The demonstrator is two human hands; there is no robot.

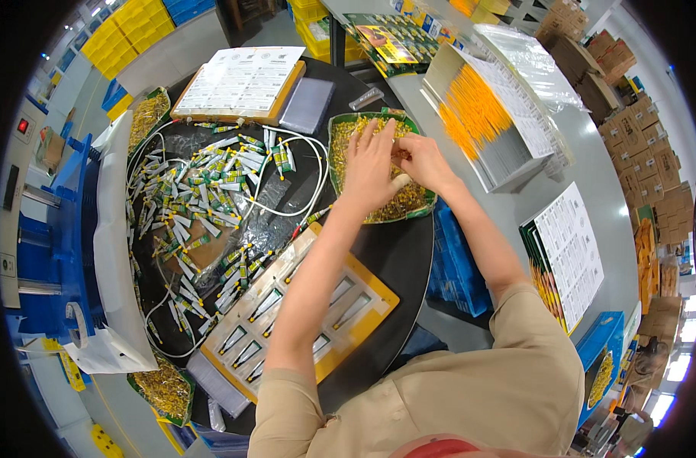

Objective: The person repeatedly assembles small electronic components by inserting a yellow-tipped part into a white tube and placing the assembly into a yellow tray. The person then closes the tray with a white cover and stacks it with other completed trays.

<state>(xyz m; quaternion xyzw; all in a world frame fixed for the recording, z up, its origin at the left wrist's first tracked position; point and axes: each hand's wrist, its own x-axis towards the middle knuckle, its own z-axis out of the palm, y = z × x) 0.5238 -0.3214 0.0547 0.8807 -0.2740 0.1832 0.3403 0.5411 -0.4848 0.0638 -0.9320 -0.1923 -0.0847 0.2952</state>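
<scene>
My left hand (369, 169) lies over a green-rimmed tray (422, 211), fingers stretched out and apart on a heap of small yellow pieces (378, 211). A pale wrap covers its thumb tip. Beside it, my right hand (426, 160) reaches in with fingers curled together; anything between them is hidden. Under my left forearm sits a yellow-edged board (375, 294) with slots, several of them holding small tubes (265, 304). To the left spreads a loose pile of small green-and-white tubes with yellow caps (233, 174).
A white cable (317, 183) crosses the round black table (397, 252). Another board under printed sheets (245, 76) lies at the back left. On the right, a grey table (501, 202) bears a box of upright orange-and-white cards (474, 111) and a sheet stack (568, 244). Blue machinery (73, 244) stands at left.
</scene>
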